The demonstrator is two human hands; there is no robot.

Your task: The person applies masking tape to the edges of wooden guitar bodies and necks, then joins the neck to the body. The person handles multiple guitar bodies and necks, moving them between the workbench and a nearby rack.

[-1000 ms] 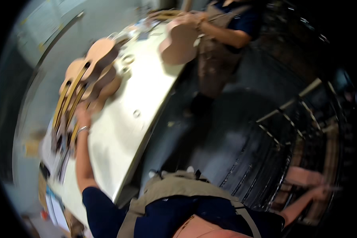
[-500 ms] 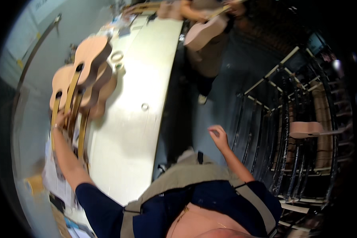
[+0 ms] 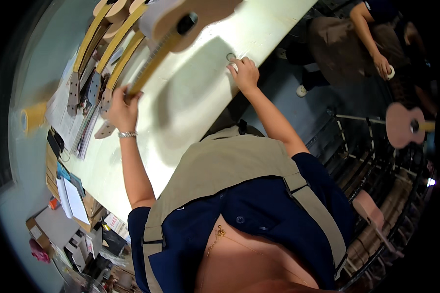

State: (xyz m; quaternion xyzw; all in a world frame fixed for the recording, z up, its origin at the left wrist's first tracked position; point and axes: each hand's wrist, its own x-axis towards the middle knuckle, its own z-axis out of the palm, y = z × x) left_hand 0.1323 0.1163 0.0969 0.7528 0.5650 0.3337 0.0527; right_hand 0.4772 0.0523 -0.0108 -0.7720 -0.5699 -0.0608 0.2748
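Note:
My left hand (image 3: 124, 112) is closed round the neck of an unfinished pale-wood ukulele (image 3: 200, 14). Its body, with a dark sound hole, is lifted over the white worktable (image 3: 181, 156) and casts a shadow there; the top of the body is cut off by the view's edge. Above the table's right part is my right hand (image 3: 247, 75), fingers apart and slightly bent, holding nothing. Close to its fingertips a small ring (image 3: 231, 57) lies on the table. To the left, other ukulele necks (image 3: 90, 36) with yellowish covering rest side by side.
Papers (image 3: 66, 115) and a yellow tape roll (image 3: 33, 117) are along the left wall. At the right a co-worker's hand (image 3: 382, 66) holds a small white ring-shaped roll. Another ukulele body (image 3: 405, 126) is near a dark rack (image 3: 357, 146), where a further one (image 3: 368, 207) sits.
My left hand has lifted one ukulele off the stack and carried it right, over the table. My right hand has moved from beside the table to above it. The view has turned.

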